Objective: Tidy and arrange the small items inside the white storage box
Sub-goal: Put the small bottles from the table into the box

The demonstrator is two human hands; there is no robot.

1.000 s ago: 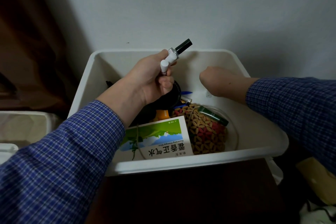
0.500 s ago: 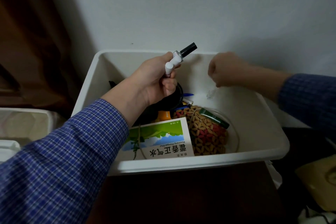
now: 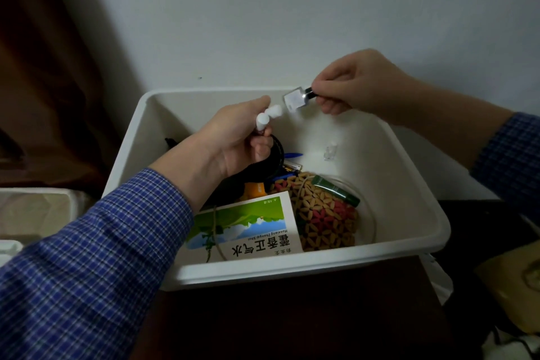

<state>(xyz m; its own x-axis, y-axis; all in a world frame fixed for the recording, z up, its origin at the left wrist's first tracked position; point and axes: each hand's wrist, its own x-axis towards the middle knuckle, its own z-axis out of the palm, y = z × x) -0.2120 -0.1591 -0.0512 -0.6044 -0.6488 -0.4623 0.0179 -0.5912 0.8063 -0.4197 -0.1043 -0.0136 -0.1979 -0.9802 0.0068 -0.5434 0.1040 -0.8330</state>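
Head view: white box (image 3: 409,245) against wall, medicine carton (image 3: 248,228) at near edge, left hand (image 3: 236,140) gripping white plugs (image 3: 267,118), right hand (image 3: 356,82) pinching small bottle (image 3: 298,98) above far edge; likely drop onto loose clutter if either pinch slackens.

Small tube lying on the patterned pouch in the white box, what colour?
Dark green tube with a darker cap, resting on the tan-and-red pouch; seen in the head view.

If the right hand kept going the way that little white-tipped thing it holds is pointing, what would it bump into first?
Probably the white tubes in the left hand, just ahead of the right hand's small bottle; depth is uncertain.
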